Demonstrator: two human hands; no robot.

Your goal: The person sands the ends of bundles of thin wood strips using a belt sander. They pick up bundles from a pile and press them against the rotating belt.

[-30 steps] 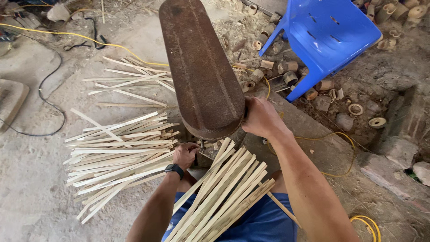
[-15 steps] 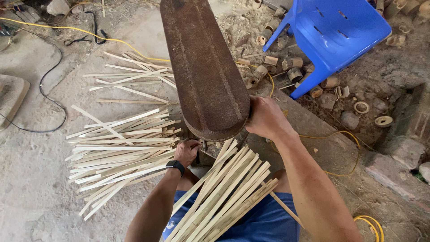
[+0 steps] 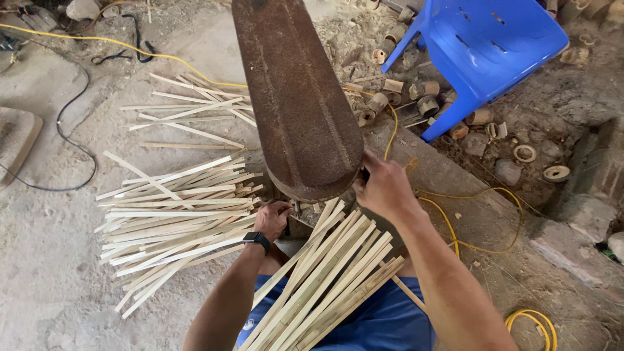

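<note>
Strips (image 3: 325, 279) bundled across my lap, ends under rusty cover (image 3: 299, 97). Left hand (image 3: 272, 218) curled by strip ends beneath it; right hand (image 3: 383, 188) grips cover edge. Feeding step, I judge; next needs one strip aligned.

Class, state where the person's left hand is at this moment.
In the head view the left hand is low at centre, under the near end of the rusty metal cover, between the floor pile of bamboo strips and the lap bundle.

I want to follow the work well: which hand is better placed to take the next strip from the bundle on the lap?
Probably the left hand. It is low under the rusty machine cover, beside the strips on the lap. The right hand is higher, with its fingers at the cover's edge.
</note>
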